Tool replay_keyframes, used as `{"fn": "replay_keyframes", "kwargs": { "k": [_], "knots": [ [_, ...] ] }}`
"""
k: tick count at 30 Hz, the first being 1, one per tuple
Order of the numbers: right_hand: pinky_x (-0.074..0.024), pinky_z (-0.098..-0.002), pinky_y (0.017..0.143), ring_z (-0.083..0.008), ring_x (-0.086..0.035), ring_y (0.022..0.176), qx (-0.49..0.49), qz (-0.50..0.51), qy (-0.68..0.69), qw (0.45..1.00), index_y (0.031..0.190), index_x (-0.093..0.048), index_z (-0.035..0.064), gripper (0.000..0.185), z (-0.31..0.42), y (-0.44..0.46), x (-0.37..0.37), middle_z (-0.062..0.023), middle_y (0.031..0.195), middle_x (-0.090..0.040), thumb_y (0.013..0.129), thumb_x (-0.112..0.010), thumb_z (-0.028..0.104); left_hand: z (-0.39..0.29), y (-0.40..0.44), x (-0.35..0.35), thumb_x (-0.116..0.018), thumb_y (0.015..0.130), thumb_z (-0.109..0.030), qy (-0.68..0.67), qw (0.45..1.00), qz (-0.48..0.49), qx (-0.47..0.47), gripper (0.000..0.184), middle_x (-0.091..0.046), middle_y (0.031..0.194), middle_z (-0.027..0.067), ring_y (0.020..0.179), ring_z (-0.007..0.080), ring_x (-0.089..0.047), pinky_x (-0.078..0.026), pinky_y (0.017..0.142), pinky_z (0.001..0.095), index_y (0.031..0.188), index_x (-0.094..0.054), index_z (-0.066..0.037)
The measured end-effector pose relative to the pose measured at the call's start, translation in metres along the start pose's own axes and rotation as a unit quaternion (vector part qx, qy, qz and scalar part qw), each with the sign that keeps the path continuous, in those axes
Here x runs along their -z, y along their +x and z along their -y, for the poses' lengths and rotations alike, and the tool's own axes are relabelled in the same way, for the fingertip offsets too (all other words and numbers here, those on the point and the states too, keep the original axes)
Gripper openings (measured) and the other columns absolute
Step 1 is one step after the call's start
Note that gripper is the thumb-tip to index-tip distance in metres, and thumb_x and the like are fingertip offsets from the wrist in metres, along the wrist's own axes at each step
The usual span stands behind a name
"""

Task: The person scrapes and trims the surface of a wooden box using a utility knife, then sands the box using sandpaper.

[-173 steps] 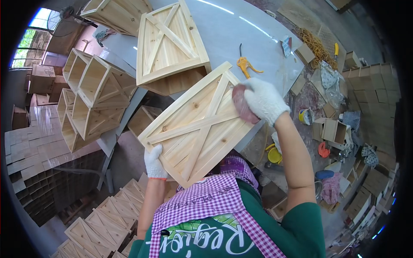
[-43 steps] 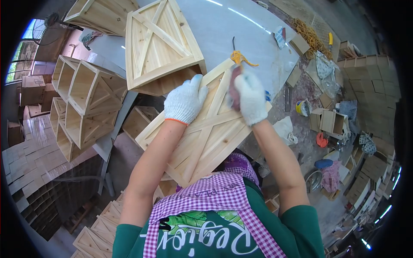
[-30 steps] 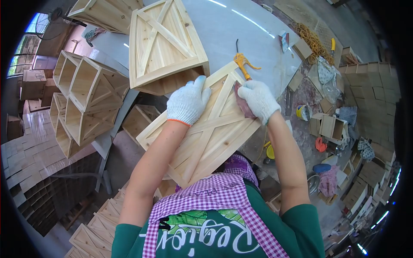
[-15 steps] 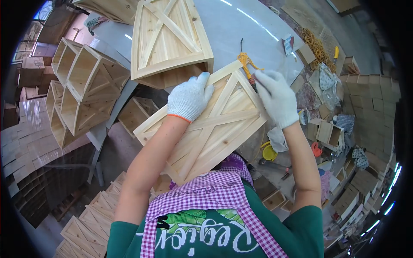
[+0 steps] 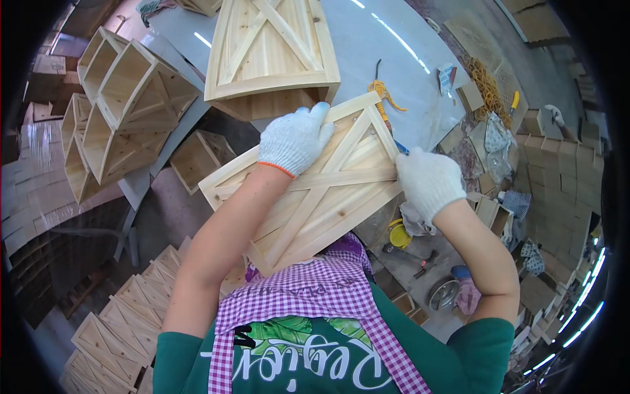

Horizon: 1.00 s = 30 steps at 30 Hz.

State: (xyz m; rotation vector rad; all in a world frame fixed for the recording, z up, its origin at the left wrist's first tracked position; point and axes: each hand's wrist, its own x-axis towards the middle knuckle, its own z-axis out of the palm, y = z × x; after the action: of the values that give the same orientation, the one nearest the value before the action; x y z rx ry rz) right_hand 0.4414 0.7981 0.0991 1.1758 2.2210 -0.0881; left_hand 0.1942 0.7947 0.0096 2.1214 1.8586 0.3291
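Observation:
A pale wooden crate (image 5: 328, 177) with an X-braced face lies tilted in front of me, its near end against my checked apron (image 5: 295, 289). My left hand (image 5: 295, 141), in a white knit glove, grips the crate's upper side, thumb on the face and fingers over the edge. At the right end, my right hand (image 5: 430, 182), also gloved, is closed against the edge; what its fingers hold is hidden. A small blue part (image 5: 401, 148) shows by its fingertips. Beyond the corner lies an orange-handled tool (image 5: 387, 95) on the grey table (image 5: 374, 52).
Another X-braced crate (image 5: 272, 46) stands just beyond my left hand. Stacked crates (image 5: 128, 105) are on the left, more (image 5: 125, 322) at lower left. Yellow cord (image 5: 484, 85), a yellow tape roll (image 5: 399, 235) and boxes (image 5: 545, 177) lie right. A white glove-like shape (image 5: 554, 116) shows far right.
My right hand has come down along the crate's right end, and the red-brown pad it held is no longer visible. My left hand keeps its place on the crate. The whole view has shifted.

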Motion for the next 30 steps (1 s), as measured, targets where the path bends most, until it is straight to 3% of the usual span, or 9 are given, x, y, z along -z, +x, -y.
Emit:
{"fn": "replay_keyframes", "kwargs": {
  "k": [5,8,11,16,19,24,30],
  "knots": [
    [-0.0571,-0.0497,0.073,-0.0388,-0.072,0.082,-0.026,-0.011,0.172,0.985,0.098,-0.069,0.0065,0.024,-0.001,0.005,0.004,-0.0207,0.088,-0.071,0.094,-0.056,0.025,0.001,0.0,0.001,-0.057,0.099,-0.041,-0.013,1.0,-0.004,0.002,0.034,-0.07,0.09,0.0165,0.079,0.0357,-0.072,-0.059,0.068,0.0487,0.119,-0.062,-0.013],
    [-0.0569,-0.0517,0.078,-0.0412,-0.072,0.083,-0.039,0.027,0.258,0.965,0.089,-0.072,0.0025,0.03,-0.003,0.028,-0.005,-0.0237,0.091,-0.073,0.094,-0.053,0.025,-0.002,0.001,0.008,-0.054,0.1,-0.043,-0.006,0.998,0.062,0.028,0.041,-0.071,0.099,0.0163,0.085,0.0351,-0.072,-0.059,0.074,0.0475,0.131,-0.061,-0.016],
    [-0.0551,-0.0519,0.083,-0.0445,-0.07,0.086,0.009,0.007,0.306,0.952,0.086,-0.071,-0.0004,0.035,-0.018,0.045,-0.014,-0.0271,0.09,-0.071,0.093,-0.05,0.027,-0.001,-0.001,0.007,-0.057,0.099,-0.041,-0.017,0.999,0.036,0.022,0.035,-0.071,0.091,0.0164,0.081,0.0352,-0.072,-0.059,0.07,0.0485,0.121,-0.061,-0.013],
    [-0.0537,-0.0497,0.079,-0.0449,-0.067,0.085,0.009,0.034,0.288,0.957,0.09,-0.07,0.0028,0.028,-0.026,0.066,-0.007,-0.0249,0.089,-0.07,0.09,-0.054,0.026,-0.002,0.0,0.007,-0.058,0.099,-0.04,-0.023,0.999,0.024,0.014,0.033,-0.07,0.087,0.0165,0.08,0.0352,-0.073,-0.059,0.069,0.0491,0.115,-0.061,-0.012],
    [-0.0543,-0.0516,0.082,-0.0459,-0.068,0.085,0.123,-0.012,0.163,0.979,0.086,-0.072,0.0004,0.036,-0.028,0.091,-0.007,-0.0273,0.089,-0.07,0.091,-0.05,0.028,-0.001,0.0,0.005,-0.058,0.099,-0.04,-0.025,0.999,0.02,0.009,0.033,-0.07,0.088,0.0169,0.08,0.0355,-0.073,-0.059,0.069,0.0494,0.116,-0.061,-0.011],
    [-0.0556,-0.049,0.078,-0.0432,-0.07,0.083,0.023,-0.049,0.253,0.966,0.084,-0.073,0.001,0.036,-0.031,0.094,0.01,-0.0251,0.087,-0.071,0.09,-0.052,0.03,-0.001,0.0,0.006,-0.058,0.099,-0.04,-0.022,0.999,0.019,0.015,0.033,-0.07,0.09,0.0174,0.081,0.0361,-0.073,-0.059,0.071,0.0499,0.117,-0.06,-0.012],
    [-0.0563,-0.0461,0.08,-0.0401,-0.071,0.083,-0.09,-0.009,0.384,0.919,0.089,-0.074,0.0026,0.038,-0.038,0.047,0.046,-0.0235,0.086,-0.072,0.091,-0.055,0.035,0.0,-0.001,0.007,-0.056,0.1,-0.04,-0.026,0.999,0.042,0.018,0.034,-0.069,0.092,0.0173,0.081,0.0365,-0.072,-0.059,0.071,0.0498,0.12,-0.06,-0.013]
  ]
}}
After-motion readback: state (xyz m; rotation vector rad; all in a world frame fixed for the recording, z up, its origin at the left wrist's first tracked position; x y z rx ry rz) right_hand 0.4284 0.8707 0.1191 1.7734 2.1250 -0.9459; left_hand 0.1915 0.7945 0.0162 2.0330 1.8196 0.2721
